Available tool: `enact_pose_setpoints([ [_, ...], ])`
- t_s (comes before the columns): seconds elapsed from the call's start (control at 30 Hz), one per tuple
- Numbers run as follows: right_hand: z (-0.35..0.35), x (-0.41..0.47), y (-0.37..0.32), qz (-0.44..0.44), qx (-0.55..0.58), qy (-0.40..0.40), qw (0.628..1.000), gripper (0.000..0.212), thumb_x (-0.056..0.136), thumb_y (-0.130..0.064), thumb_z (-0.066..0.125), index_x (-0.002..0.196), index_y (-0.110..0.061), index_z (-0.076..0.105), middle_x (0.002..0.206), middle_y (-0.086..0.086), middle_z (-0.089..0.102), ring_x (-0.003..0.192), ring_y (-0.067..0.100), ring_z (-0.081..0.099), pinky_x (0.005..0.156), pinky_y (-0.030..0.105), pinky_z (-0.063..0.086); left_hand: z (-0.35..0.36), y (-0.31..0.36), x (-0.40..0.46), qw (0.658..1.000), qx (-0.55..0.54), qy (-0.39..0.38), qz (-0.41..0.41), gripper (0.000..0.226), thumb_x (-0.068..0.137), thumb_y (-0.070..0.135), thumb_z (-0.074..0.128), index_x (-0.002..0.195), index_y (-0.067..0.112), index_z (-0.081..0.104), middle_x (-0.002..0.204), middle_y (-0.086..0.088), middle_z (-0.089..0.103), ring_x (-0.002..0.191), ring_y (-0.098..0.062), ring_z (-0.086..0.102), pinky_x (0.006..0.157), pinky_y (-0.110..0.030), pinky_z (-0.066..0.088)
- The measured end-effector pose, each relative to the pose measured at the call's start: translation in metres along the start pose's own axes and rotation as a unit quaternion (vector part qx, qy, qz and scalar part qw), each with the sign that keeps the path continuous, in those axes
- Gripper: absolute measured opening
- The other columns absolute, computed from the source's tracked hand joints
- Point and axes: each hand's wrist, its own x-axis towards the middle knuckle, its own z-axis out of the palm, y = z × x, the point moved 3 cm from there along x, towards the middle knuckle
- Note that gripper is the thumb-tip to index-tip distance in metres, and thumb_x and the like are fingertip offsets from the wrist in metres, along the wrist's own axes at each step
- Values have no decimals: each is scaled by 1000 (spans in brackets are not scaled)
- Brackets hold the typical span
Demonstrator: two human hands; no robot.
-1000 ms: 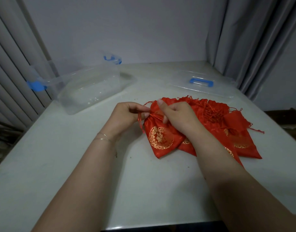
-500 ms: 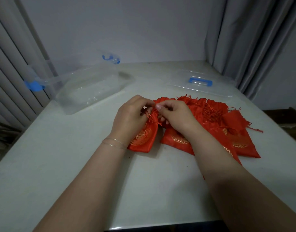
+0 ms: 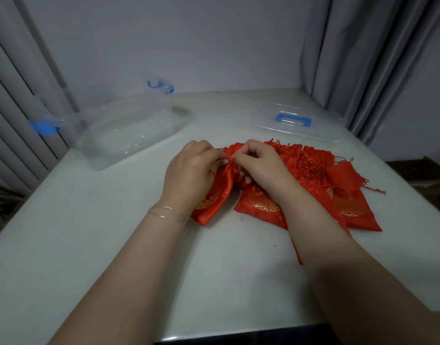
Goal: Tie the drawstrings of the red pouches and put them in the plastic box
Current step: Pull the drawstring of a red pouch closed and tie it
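Between both hands, pouch neck points away

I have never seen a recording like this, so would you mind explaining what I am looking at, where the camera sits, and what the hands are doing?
There is no machine here: a person works with two bare hands, and one wide-angle camera worn on the head looks forward and down, so both forearms reach in from the bottom of the picture.

The left hand and the right hand meet over the gathered neck of a red pouch, where their fingers pinch its thin red drawstring. The knot itself is too small to judge.

More red pouches with gold prints lie in a loose pile under and to the right of the right hand, on a pale table. Further back on the left stands the clear plastic box with blue clips, with nothing visible inside. Its lid, with a blue handle, lies apart at the back right.
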Motion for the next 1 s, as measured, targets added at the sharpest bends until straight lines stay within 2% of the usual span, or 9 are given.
enact_pose_setpoints([
  [0.1, -3, 0, 0, 0, -45, 42, 998, 19, 82, -9, 53, 66, -17, 49, 60, 1, 53, 50, 15, 52, 45, 25, 43, -1, -2, 0, 1000, 6, -18, -15, 20, 87, 30, 52, 84, 18, 68, 80, -1, 61, 81, -25, 56, 63, -36, 46],
  [0.3, -3, 3, 1, -48, -265, 73, 960, 10, 79, -22, 57, 71, -19, 52, 76, -5, 56, 72, 14, 52, 64, 33, 43, -3, -3, 1, 995, -38, -82, -40, 7, 88, 19, 60, 83, 15, 63, 80, 1, 59, 80, -22, 55, 67, -35, 43],
  [0.37, -3, 3, 2, -31, -230, 63, 971, 9, 81, -20, 57, 74, -16, 54, 74, -4, 56, 69, 12, 52, 62, 31, 41, -1, -3, 0, 990, -74, -111, -35, 7, 89, 20, 59, 84, 15, 61, 81, 4, 58, 79, -19, 53, 68, -34, 42],
  [0.47, -5, 3, 2, 8, -68, 34, 997, 11, 84, -10, 54, 73, -12, 55, 68, -3, 52, 66, 10, 48, 64, 27, 39, 0, -2, -3, 989, -89, -118, -24, 8, 89, 24, 58, 83, 18, 58, 79, 9, 50, 78, -13, 47, 68, -26, 35],
  [0.63, -7, 5, 0, 61, 84, -15, 994, 17, 84, -9, 49, 71, -17, 58, 73, -1, 55, 77, 17, 52, 77, 36, 42, 0, 9, -2, 986, -128, -101, -17, 14, 85, 32, 54, 75, 22, 52, 72, 14, 47, 73, -11, 45, 66, -24, 34],
  [0.73, -7, 2, 1, 42, 12, -51, 998, 16, 90, -12, 49, 80, -18, 59, 74, -1, 58, 73, 12, 56, 73, 30, 45, -3, 9, -2, 975, -208, -68, -41, 16, 84, 27, 60, 72, 16, 58, 76, 4, 53, 74, -10, 48, 67, -17, 35],
  [0.83, -3, 0, 1, 8, -75, -91, 993, 11, 94, -10, 48, 89, -15, 56, 67, -4, 55, 53, 0, 51, 55, 16, 41, -6, 10, -1, 957, -273, -58, -74, 19, 82, 25, 62, 71, 9, 62, 86, 3, 59, 85, -10, 52, 73, -12, 33],
  [0.93, 0, 0, 3, -48, -204, -84, 974, 8, 92, -13, 51, 98, -13, 56, 68, -6, 54, 57, 3, 48, 57, 22, 39, -7, 8, -2, 943, -305, -78, -104, 19, 84, 24, 61, 72, 9, 64, 90, 9, 67, 93, -11, 53, 77, -14, 35],
  [1.0, 1, -1, 2, -83, -254, -77, 961, 9, 90, -12, 52, 97, -14, 55, 69, -9, 53, 59, 2, 47, 60, 25, 38, -5, 3, -2, 925, -338, -101, -143, 19, 86, 25, 59, 76, 11, 67, 86, 3, 70, 90, -19, 56, 80, -25, 43],
])
